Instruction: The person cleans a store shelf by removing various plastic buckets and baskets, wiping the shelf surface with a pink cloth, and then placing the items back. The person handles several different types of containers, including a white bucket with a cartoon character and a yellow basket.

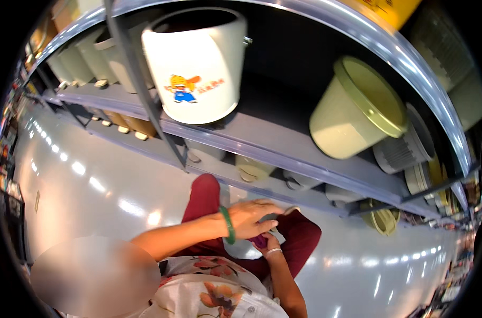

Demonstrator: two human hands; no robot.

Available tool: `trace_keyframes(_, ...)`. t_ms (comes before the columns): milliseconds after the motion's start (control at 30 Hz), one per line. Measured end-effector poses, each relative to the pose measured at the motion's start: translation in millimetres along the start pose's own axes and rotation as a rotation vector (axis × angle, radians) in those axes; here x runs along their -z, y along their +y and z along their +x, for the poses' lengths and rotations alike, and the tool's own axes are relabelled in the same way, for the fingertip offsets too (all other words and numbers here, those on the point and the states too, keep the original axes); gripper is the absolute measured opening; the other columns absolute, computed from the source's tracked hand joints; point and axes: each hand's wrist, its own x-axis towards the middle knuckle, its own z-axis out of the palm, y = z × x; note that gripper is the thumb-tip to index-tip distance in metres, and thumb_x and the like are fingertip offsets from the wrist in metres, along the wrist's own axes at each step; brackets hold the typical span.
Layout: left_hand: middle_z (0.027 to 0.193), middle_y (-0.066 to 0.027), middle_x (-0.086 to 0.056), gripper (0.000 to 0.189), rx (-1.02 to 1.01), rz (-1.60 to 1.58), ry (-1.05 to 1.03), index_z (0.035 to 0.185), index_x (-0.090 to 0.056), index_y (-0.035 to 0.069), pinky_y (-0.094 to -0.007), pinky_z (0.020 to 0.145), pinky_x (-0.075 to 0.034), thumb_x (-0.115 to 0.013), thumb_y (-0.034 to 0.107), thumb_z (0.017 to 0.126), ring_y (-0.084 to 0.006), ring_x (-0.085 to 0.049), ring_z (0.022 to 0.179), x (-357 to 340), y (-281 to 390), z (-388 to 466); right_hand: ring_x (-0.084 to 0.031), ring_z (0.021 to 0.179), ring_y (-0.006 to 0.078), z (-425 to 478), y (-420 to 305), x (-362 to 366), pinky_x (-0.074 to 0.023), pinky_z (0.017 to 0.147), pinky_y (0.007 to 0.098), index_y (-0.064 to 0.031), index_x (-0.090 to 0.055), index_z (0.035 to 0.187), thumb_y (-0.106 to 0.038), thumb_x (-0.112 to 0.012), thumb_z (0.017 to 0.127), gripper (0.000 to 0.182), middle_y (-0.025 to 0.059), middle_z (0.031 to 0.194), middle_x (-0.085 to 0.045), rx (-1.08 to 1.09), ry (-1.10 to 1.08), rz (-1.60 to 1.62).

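My left hand point(251, 218), with a green bangle at the wrist, reaches across between my bent knees, its thumb apart from the fingers. A grey patch shows between thumb and fingers; what it is cannot be told. Just below it, my right hand point(268, 242), with a pale band at the wrist, is closed on a crumpled purple cloth point(259, 241). Beyond my knees, a white bin point(193, 71) with a cartoon figure and writing stands on the shelf point(265, 133). Farther right on that shelf is a pale green bucket point(344, 119).
A grey ribbed basket point(402, 151) sits beside the green bucket. Pedal bins point(251, 169) line the low shelf, and more bins point(119, 65) stand at left beyond the metal upright point(139, 83). A shiny shelf edge point(388, 35) curves overhead. Glossy floor point(105, 159) extends to both sides.
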Motion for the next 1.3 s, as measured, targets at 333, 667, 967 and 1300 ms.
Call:
trace_keyframes(333,0.133,-0.0143,-0.058,0.031,-0.869,0.504,0.065,0.124,-0.065,0.007,-0.0449,0.1,-0.049,-0.061,0.01,0.093,-0.0302,-0.058,0.123,88.5,212.5,-24.2,-0.059,0.115,0.0301,-19.9,6.4,-14.3,-0.0572,0.083,0.0508,-0.0157,-0.058,0.129,-0.011,-0.052,0.09,0.04,0.0101,0.127,-0.06,0.022,0.068,0.048)
trace_keyframes(667,0.131,-0.0134,-0.059,0.03,-0.884,0.566,-0.105,0.122,-0.065,0.008,-0.0444,0.099,-0.049,-0.061,0.012,0.093,-0.0294,-0.058,0.121,90.8,217.4,-17.6,-0.062,0.11,0.0294,-15.1,12.7,-10.5,-0.0593,0.077,0.0492,-0.0156,-0.059,0.126,-0.014,-0.058,0.089,0.037,0.0097,0.124,-0.062,0.034,0.094,0.066)
trace_keyframes(967,0.13,-0.0126,-0.059,0.029,-0.895,0.58,-0.134,0.121,-0.065,0.008,-0.0438,0.098,-0.05,-0.062,0.014,0.093,-0.0287,-0.059,0.119,92.4,213.9,-21.9,-0.062,0.109,0.0316,-7.8,15.2,-13.5,-0.0614,0.075,0.0497,-0.0167,-0.06,0.126,-0.013,-0.061,0.087,0.04,0.0093,0.125,-0.06,0.007,0.119,0.05)
trace_keyframes(1300,0.128,-0.0116,-0.06,0.028,-0.879,0.54,-0.1,0.12,-0.065,0.008,-0.0432,0.097,-0.05,-0.063,0.016,0.092,-0.0279,-0.059,0.116,96.1,208.0,-34.3,-0.061,0.113,0.0302,-4.8,15.8,-2.1,-0.0588,0.079,0.0511,-0.0147,-0.058,0.128,-0.012,-0.059,0.088,0.04,0.0098,0.123,-0.062,0.01,0.076,0.015)
